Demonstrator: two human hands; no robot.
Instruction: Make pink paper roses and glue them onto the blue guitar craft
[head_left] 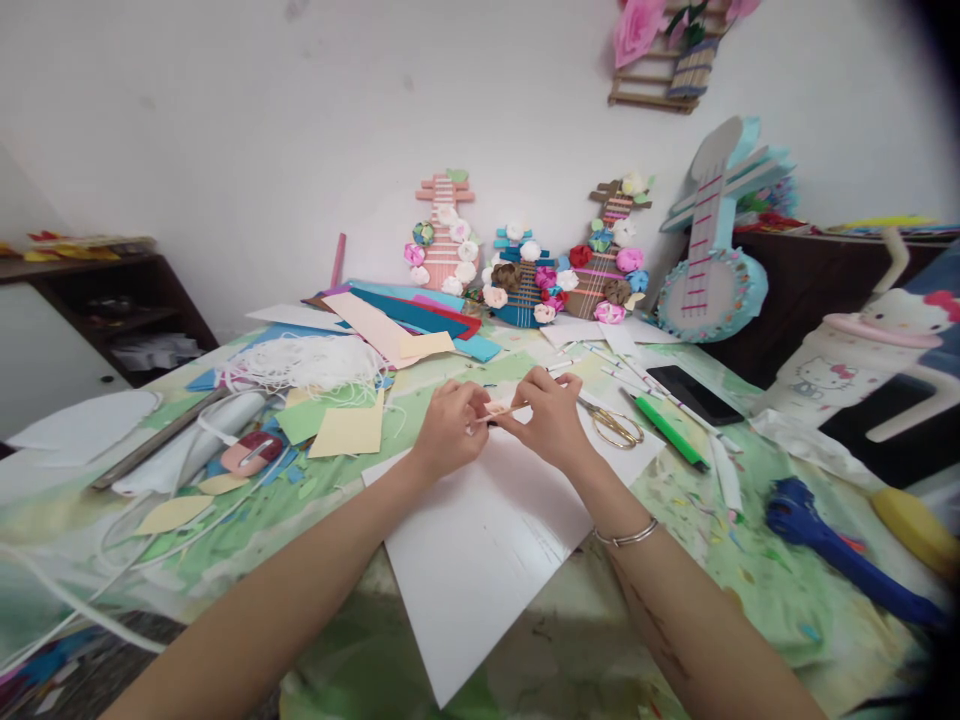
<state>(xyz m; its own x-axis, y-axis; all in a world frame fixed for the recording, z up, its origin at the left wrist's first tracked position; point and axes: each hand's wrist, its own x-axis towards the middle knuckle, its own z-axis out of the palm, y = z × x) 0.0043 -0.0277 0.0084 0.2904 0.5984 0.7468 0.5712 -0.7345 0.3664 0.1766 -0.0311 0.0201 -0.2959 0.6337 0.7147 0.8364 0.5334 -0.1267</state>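
Note:
My left hand (450, 430) is closed, its fingertips pinching a small pale pink piece (493, 409), perhaps paper, largely hidden by the fingers. Close beside it, my right hand (546, 418) is closed on a thin tan stick (513, 410), whose tip reaches the pink piece. Both hands are over the far part of a white sheet (487, 570) that lies at an angle on the table. Just right of my right hand lie gold-handled scissors (619, 428).
A green pen-like tool (669, 432), a black phone (694, 394) and a blue tape dispenser (847, 555) lie to the right. White cord (307, 365) and cut paper (349, 428) cover the left. Flower-decorated instrument models (529, 285) stand along the wall.

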